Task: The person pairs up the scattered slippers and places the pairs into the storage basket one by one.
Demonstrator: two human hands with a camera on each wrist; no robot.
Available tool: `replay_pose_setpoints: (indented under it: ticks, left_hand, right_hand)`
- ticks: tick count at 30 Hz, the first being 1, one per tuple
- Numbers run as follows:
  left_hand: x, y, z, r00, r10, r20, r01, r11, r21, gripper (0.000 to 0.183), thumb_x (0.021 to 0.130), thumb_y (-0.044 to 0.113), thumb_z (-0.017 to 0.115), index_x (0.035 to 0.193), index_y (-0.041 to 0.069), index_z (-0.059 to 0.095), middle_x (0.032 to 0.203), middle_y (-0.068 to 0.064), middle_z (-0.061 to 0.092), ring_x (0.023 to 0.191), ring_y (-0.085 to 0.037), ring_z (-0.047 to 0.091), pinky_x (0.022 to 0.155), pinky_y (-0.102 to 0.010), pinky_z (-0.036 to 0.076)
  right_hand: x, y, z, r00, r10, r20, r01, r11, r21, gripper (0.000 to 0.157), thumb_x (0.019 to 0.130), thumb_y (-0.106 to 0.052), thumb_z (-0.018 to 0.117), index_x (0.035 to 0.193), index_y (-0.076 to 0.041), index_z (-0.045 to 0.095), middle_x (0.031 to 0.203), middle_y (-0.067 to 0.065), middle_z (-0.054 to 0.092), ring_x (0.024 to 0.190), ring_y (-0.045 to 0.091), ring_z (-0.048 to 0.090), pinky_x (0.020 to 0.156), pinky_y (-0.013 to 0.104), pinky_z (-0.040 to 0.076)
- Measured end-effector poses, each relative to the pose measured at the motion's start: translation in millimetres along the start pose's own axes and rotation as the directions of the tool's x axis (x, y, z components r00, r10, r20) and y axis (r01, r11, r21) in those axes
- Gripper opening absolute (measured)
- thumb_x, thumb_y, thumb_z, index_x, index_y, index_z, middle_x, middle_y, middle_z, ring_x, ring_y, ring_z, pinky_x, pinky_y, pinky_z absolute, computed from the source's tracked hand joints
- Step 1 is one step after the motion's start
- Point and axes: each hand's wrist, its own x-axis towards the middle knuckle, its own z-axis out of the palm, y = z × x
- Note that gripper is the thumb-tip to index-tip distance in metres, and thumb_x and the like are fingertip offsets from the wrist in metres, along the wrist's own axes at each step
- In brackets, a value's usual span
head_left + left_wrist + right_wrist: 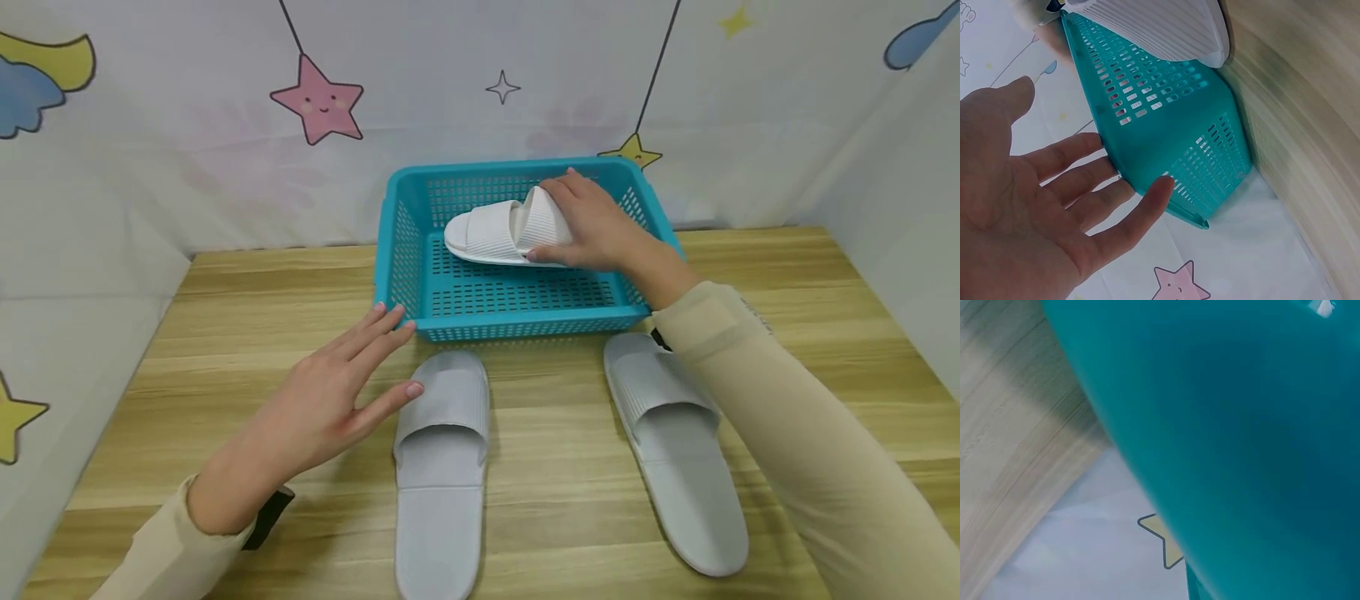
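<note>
A pair of white slippers with ribbed straps lies pressed together inside the turquoise basket, toes toward the left. My right hand reaches over the basket's right side and grips them at their right end, thumb on the near side. At the front left corner of the basket, the fingertips of my left hand are right at the rim. Its fingers are extended and hold nothing, as the left wrist view also shows with the hand beside the basket wall. The basket wall hides my right hand in the right wrist view.
Two grey slippers lie in front of the basket on the wooden table: one by my left hand, the other partly under my right sleeve. Behind the basket hangs a white curtain printed with stars.
</note>
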Motion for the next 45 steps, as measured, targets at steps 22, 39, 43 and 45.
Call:
replay_pose_setpoints:
  ticks: [22, 39, 43, 45]
  left_hand:
    - [-1.0, -0.8, -2.1, 1.000, -0.011, 0.012, 0.011, 1.000, -0.001, 0.068, 0.103, 0.037, 0.073, 0.158, 0.004, 0.051, 0.166, -0.016, 0.044, 0.156, -0.038, 0.038, 0.112, -0.067, 0.043]
    - [-1.6, -3.2, -0.1, 1.000, -0.003, 0.017, 0.003, 1.000, -0.006, 0.067, 0.103, 0.036, 0.073, 0.158, 0.003, 0.052, 0.167, -0.015, 0.043, 0.156, -0.037, 0.037, 0.113, -0.067, 0.044]
    - [-2.0, -3.5, 0.1, 1.000, -0.002, 0.013, 0.002, 1.000, -0.005, 0.067, 0.103, 0.035, 0.073, 0.157, 0.003, 0.052, 0.167, -0.016, 0.043, 0.156, -0.038, 0.038, 0.112, -0.067, 0.044]
    - [-1.7, -3.5, 0.2, 1.000, -0.003, 0.013, 0.003, 1.000, -0.007, 0.067, 0.103, 0.035, 0.073, 0.157, 0.003, 0.052, 0.167, -0.016, 0.043, 0.156, -0.038, 0.037, 0.112, -0.067, 0.044]
  right_hand:
    - [3.6, -5.9, 7.1, 0.996, 0.077, 0.048, -0.074, 0.996, -0.057, 0.099, 0.089, -0.039, 0.089, 0.164, -0.003, 0.035, 0.167, 0.019, 0.037, 0.155, 0.040, 0.032, 0.123, 0.057, 0.034]
    - [-2.3, -12.3, 15.9, 0.995, 0.098, 0.027, -0.098, 0.995, 0.016, 0.051, 0.093, -0.029, 0.087, 0.106, -0.002, 0.045, 0.126, 0.018, 0.035, 0.099, 0.034, 0.049, 0.085, 0.046, 0.047]
    - [-0.9, -12.0, 16.2, 0.995, 0.087, 0.045, -0.087, 0.996, 0.013, 0.040, 0.098, -0.022, 0.081, 0.108, 0.000, 0.049, 0.126, 0.018, 0.036, 0.098, 0.034, 0.050, 0.084, 0.046, 0.047]
    - [-0.5, -11.4, 15.9, 0.995, 0.084, 0.050, -0.084, 0.996, -0.008, 0.037, 0.100, -0.022, 0.078, 0.108, 0.000, 0.050, 0.125, 0.018, 0.037, 0.096, 0.034, 0.050, 0.082, 0.045, 0.045]
